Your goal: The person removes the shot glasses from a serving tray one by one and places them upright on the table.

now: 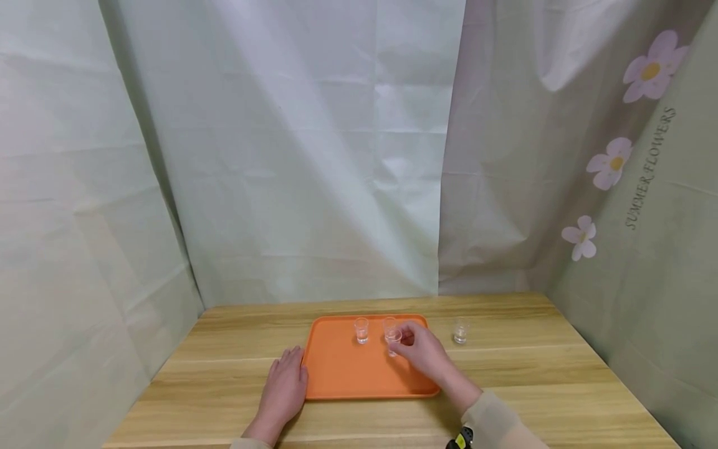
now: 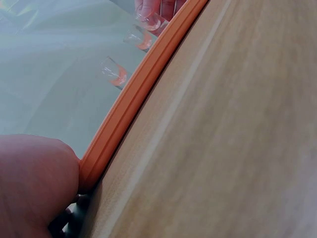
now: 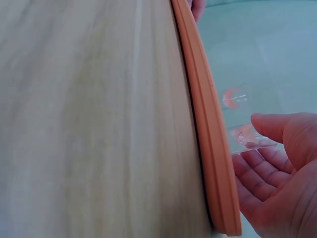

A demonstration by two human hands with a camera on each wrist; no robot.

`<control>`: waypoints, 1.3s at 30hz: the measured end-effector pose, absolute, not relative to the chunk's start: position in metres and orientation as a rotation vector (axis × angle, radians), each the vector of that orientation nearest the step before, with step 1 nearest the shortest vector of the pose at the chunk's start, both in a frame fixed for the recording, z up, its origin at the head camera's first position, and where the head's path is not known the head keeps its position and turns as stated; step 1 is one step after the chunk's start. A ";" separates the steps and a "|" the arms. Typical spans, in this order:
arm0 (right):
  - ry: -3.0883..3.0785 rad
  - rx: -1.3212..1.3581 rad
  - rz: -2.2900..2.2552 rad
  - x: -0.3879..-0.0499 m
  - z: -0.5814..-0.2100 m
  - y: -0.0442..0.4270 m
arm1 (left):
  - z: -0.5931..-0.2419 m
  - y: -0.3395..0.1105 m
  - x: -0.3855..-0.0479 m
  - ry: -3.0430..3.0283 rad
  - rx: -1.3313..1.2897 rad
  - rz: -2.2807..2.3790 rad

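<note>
An orange tray [image 1: 370, 395] lies on the wooden table. My left hand [image 1: 284, 386] rests with extended fingers against its left edge; in the left wrist view that hand [image 2: 37, 183] touches the rim [image 2: 131, 106]. Over the tray's right part, my right hand [image 1: 426, 355] pinches a small clear glass [image 1: 393, 340] between thumb and fingers; whether its base touches the tray I cannot tell. Just behind it stands another clear glass [image 1: 389, 323], partly hidden, and to the left a third [image 1: 361, 331] stands upright. The right wrist view shows the right hand [image 3: 282, 183] around a glass [image 3: 251, 137].
One more clear glass [image 1: 460, 330] stands on the table [image 1: 516, 374], right of the tray. Pale curtains [image 1: 314, 156] hang behind and at both sides, with printed flowers at the right. A dark and yellow device [image 1: 461, 438] is at the right wrist.
</note>
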State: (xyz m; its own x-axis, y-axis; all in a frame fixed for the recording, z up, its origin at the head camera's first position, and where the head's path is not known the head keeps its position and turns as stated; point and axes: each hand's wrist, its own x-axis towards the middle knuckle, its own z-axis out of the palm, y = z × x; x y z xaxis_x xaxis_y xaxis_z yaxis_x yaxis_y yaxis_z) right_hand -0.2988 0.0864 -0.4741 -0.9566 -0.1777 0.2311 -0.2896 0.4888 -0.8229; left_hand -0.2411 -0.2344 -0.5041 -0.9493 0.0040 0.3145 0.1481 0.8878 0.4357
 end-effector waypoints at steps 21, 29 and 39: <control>-2.615 0.392 1.485 -0.278 -0.456 0.136 | -0.506 -0.236 -0.242 -2.755 -0.115 -0.680; -2.655 0.323 1.450 -0.270 -0.452 0.163 | -0.506 -0.235 -0.241 -2.755 -0.115 -0.689; -2.666 0.306 1.428 -0.265 -0.452 0.198 | -0.504 -0.235 -0.240 -2.750 -0.115 -0.673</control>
